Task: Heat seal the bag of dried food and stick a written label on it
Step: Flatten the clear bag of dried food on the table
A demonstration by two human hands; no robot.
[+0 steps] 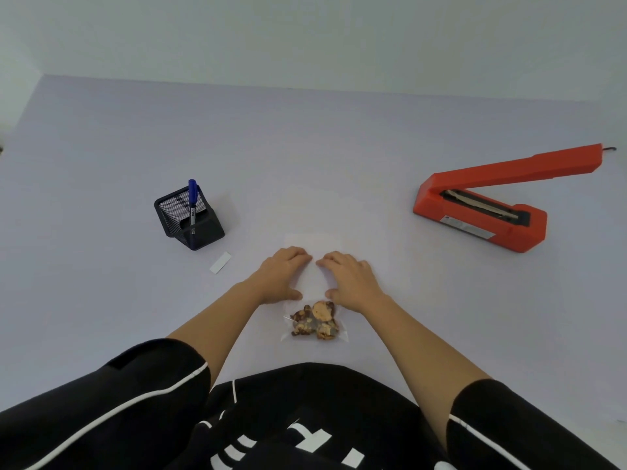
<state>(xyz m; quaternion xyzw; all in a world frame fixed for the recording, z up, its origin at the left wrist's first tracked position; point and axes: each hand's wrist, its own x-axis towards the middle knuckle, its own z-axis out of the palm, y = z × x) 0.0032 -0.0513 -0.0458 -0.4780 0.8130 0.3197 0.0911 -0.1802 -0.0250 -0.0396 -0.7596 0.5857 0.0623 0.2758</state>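
**Bag flat on table, both hands pressing its upper half**

Nearest the camera: black top with white piping on the sleeves and white printed marks on the chest; the marks are cut off and not readable.

Clear bag (314, 283) lies flat on the pale table (101, 147), directly in front of the person. Dried food (315, 320), brown and tan pieces, sits bunched at the bag's near end. The far, open end is empty film, hard to make out against the table.

Left hand (281, 278) rests palm down on the left part of the bag, fingers together and laid flat, thumb just above the food. Right hand (349, 279) mirrors it on the right part. Fingertips of the two hands nearly meet. Neither hand pinches anything; both press flat.

Left of the hands: small white label (220, 262), blank, lying on the table, apart from the bag. Just beyond it, a black mesh pen holder (188, 217) with a blue marker (192, 201) standing in it; print on the barrel too small to read.

Far right: orange heat sealer (492, 201), arm raised. A grey plate on its base carries text, illegible.
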